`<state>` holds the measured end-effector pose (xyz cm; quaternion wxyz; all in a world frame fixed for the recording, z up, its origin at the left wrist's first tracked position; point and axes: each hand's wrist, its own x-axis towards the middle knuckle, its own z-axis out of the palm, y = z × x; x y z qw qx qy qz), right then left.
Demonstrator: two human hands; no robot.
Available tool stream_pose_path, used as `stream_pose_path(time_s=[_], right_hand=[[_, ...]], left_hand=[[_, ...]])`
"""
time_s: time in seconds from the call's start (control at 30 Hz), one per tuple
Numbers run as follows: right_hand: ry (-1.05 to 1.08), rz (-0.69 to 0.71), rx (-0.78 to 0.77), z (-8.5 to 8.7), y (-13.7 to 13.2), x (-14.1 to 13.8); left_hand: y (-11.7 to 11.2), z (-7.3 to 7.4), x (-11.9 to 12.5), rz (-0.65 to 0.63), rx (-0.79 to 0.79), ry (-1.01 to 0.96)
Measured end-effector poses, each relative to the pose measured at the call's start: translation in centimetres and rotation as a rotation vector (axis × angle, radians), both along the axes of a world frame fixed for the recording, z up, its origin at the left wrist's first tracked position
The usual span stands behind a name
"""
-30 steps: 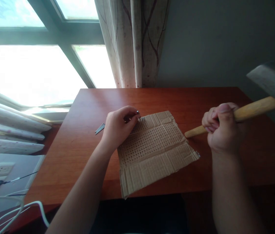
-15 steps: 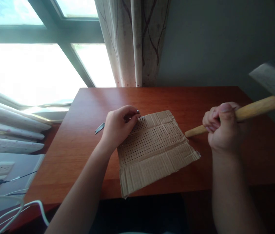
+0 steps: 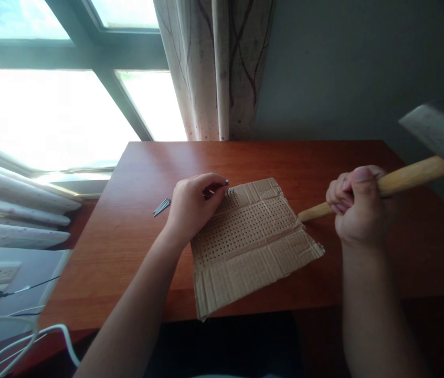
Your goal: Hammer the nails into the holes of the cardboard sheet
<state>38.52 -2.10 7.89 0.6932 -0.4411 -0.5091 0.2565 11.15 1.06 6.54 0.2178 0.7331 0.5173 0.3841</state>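
A nail [image 3: 227, 182] is pinched between thumb and finger of the left hand [image 3: 196, 207], at the far edge of the cardboard [image 3: 241, 283], which is laid on the table [image 3: 135, 273] with its near corner at the table's near edge. The hammer [image 3: 414, 177] is gripped by its handle in the right hand [image 3: 359, 205], off to the right, its head raised. The fingertips could be struck by a stray blow, since only a small nail head is left showing above them. Whether the nail's point is seated cannot be told; if loosely held, it could be tipped. The loose nails [image 3: 161, 207], left of the hand, could be scattered by jolts.
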Motion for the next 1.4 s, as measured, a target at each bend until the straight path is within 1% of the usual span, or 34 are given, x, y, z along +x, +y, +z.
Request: stream_pose_path(time_s=[0.2,0.33,0.4,0.5,0.57,0.6,0.7,0.87,1.03,1.1,1.2,1.33,1.4], right_hand=[[-0.006,0.029,-0.03,0.2,0.4,-0.2],[-0.088,0.097,-0.133,0.6,1.0,-0.5],[-0.193,0.102,-0.217,0.8,1.2,-0.7],[-0.479,0.088,-0.352,1.2,1.1,-0.9],[-0.648,0.117,-0.41,1.6,1.0,-1.0],[-0.698,0.143,-0.423,1.8,1.0,-1.1],[-0.8,0.22,-0.428,3.1,1.2,-1.4],[-1.007,0.251,-0.362,5.9,1.7,-2.4],[-1.005,0.225,-0.307,8.2,1.1,-3.9],[-1.04,0.216,-0.31,8.9,0.6,-4.5],[-1.141,0.237,-0.359,9.3,0.1,-5.3],[-1.234,0.29,-0.418,8.5,0.1,-5.8],[-1.248,0.29,-0.426,8.1,0.3,-5.8]], left_hand=[[0.1,-0.2,0.0,-0.009,0.004,-0.026],[0.2,-0.3,0.0,-0.019,0.012,-0.034],[0.2,-0.3,0.1,-0.02,0.015,-0.028],[0.1,-0.2,0.1,-0.014,0.018,0.0],[0.1,-0.2,0.1,-0.011,0.023,0.024],[0.1,-0.3,0.1,-0.01,0.027,0.031],[0.0,-0.4,0.2,-0.004,0.032,0.038],[0.0,-0.4,0.2,-0.001,0.034,0.044],[0.0,-0.4,0.2,0.005,0.023,0.047],[0.0,-0.4,0.2,0.003,0.022,0.048],[0.0,-0.3,0.1,-0.01,0.026,0.054],[0.1,-0.3,0.1,-0.028,0.021,0.045],[0.2,-0.3,0.1,-0.031,0.019,0.04]])
